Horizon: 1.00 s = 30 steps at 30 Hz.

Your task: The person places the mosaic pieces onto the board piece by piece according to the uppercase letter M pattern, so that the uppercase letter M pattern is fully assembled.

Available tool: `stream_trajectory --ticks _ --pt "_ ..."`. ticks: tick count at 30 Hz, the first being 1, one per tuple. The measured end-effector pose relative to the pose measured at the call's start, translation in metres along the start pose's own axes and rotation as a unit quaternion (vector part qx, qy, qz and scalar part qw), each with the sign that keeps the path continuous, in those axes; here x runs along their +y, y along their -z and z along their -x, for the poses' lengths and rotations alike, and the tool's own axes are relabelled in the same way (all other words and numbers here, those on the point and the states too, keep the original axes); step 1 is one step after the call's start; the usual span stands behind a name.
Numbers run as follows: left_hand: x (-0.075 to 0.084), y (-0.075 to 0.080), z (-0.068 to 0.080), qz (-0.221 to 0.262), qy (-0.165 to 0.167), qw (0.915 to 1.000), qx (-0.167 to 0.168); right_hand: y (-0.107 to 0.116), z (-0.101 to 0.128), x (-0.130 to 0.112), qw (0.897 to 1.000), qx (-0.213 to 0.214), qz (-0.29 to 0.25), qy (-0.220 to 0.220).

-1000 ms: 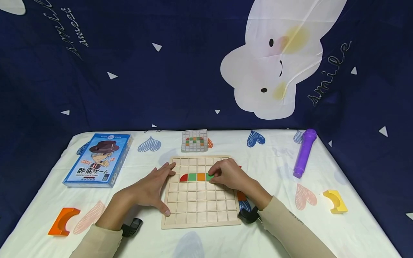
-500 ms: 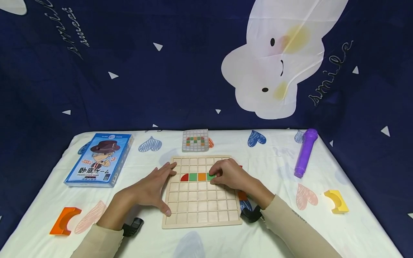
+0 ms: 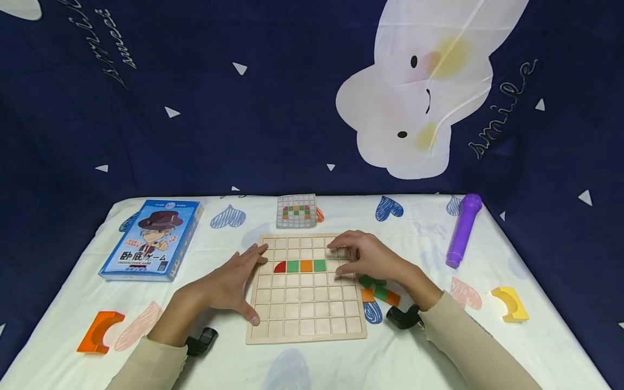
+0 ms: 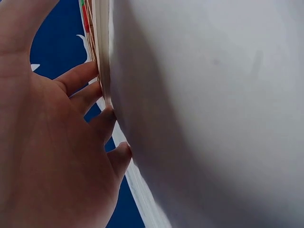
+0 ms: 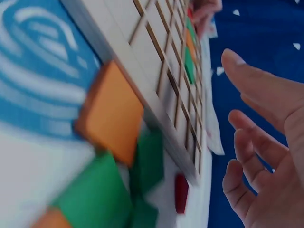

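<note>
Now that the fourth tile sits in its row, right hand off and drifting back.

Square wooden grid board flat on counter, steadied by left hand, fingers straight against the edge. Right hand lifted clear since a second ago, fingers loose, holding nothing. Small green square tile left seated beside orange; loose coloured tiles uncovered beside the board.

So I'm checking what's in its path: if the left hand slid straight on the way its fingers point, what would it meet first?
Probably the red quarter-round piece, first in the coloured row on the wooden grid board. The left hand already rests on the board's left edge, though depth is uncertain.
</note>
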<state>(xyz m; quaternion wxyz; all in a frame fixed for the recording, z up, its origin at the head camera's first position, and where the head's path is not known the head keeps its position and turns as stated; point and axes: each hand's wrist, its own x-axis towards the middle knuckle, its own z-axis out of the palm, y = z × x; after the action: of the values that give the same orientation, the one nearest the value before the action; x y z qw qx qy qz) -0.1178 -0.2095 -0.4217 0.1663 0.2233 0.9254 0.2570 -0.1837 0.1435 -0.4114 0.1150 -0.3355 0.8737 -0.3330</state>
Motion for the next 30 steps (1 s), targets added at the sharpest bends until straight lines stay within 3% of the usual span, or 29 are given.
stream_trajectory --ticks 12,30 --pt "-0.001 -0.001 -0.001 -0.005 0.001 1.0000 -0.002 0.025 0.023 0.023 0.998 0.045 -0.015 -0.030" --pt "0.000 -0.001 -0.001 -0.003 0.005 1.0000 -0.004 0.015 0.026 0.057 0.996 0.038 -0.034 -0.078"
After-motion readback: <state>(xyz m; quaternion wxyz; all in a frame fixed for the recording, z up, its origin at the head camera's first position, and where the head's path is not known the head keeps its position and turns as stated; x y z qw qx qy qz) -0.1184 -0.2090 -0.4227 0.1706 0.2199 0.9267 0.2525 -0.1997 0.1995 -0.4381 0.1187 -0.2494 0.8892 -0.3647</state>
